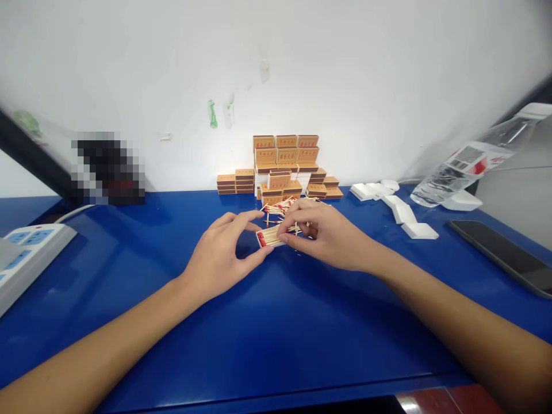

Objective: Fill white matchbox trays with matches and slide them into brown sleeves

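The small white tray [279,245] sits between the two hands, about midway between the counter's [259,333] left and right edges and nearer its far edge than its near one; whether it rests on the surface or is lifted slightly, I cannot tell. The left hand [222,246] makes a loose C around the tray's left end, thumb against the near wall and a fingertip by the far wall, with the index finger raised clear. That light hold looks right: a hard squeeze could bow the thin walls. The right hand [328,233] has thumb and index fingertips nearly together over the tray's right part, at the matches [270,235] in it (whether it pinches any of them is hidden by the fingers). Working well here, I judge, means pressing gently from above, keeping the sticks parallel to the long walls and all red heads at the left end, as they lie now, with none crossing or standing above the rim. The loose heap [276,208] lies just behind, toward the far edge, so the right wrist is best kept high enough not to scatter it or nudge the stacked matchboxes [287,156] along that edge.
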`<action>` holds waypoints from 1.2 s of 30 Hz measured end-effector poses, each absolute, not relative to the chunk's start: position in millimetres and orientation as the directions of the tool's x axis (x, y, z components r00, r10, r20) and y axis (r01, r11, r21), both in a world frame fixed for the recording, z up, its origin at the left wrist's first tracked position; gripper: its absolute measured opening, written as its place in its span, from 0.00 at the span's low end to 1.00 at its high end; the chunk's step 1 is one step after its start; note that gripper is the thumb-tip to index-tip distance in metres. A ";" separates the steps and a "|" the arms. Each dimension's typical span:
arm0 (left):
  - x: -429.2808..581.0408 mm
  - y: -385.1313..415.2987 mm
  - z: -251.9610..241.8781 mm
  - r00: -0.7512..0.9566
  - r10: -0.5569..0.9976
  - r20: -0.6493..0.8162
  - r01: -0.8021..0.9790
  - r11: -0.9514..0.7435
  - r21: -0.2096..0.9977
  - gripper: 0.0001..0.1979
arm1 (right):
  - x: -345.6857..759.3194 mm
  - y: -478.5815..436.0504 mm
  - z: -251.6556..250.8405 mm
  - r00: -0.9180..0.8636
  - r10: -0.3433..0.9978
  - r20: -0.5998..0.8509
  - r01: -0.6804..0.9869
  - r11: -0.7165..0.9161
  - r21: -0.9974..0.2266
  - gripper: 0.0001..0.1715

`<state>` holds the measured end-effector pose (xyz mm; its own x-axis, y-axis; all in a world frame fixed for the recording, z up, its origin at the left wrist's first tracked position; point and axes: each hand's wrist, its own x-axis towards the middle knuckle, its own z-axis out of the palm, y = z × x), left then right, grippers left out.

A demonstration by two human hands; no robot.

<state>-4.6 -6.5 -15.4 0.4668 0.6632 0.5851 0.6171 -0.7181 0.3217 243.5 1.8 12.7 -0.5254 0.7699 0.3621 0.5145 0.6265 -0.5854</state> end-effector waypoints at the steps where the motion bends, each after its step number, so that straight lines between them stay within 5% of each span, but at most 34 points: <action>1: -4.7 -6.3 -15.2 0.464 0.667 0.583 0.619 -0.715 0.326 0.27 | 244.5 1.7 13.9 -0.536 0.764 0.360 0.512 0.633 -0.581 0.07; 10: -5.1 -5.7 -13.3 0.447 0.701 0.555 0.612 -0.692 0.382 0.26 | 253.5 4.2 18.8 -0.577 0.713 0.399 0.523 0.698 -0.489 0.09; 14: -4.8 -6.4 -16.7 0.542 0.723 0.429 0.599 -0.690 0.407 0.23 | 267.4 15.0 22.9 -0.511 0.737 0.443 0.660 0.666 -0.347 0.10; 18: -5.0 -7.2 -18.1 0.567 0.736 0.370 0.605 -0.677 0.419 0.23 | 284.3 22.2 26.1 -0.518 0.842 0.150 0.804 0.540 -0.251 0.09; 23: -5.5 -7.0 -16.2 0.569 0.726 0.386 0.599 -0.688 0.410 0.23 | 290.0 22.7 18.9 -0.517 0.849 -0.113 0.836 0.471 -0.282 0.06; 33: -4.0 -9.5 -17.6 0.635 0.680 0.367 0.560 -0.733 0.387 0.25 | 251.2 -0.5 17.9 -0.607 0.783 0.132 0.660 0.590 -0.465 0.09; 36: -4.3 -10.1 -17.8 0.641 0.665 0.383 0.548 -0.746 0.378 0.26 | 235.4 -10.4 13.2 -0.638 0.762 0.111 0.645 0.607 -0.464 0.08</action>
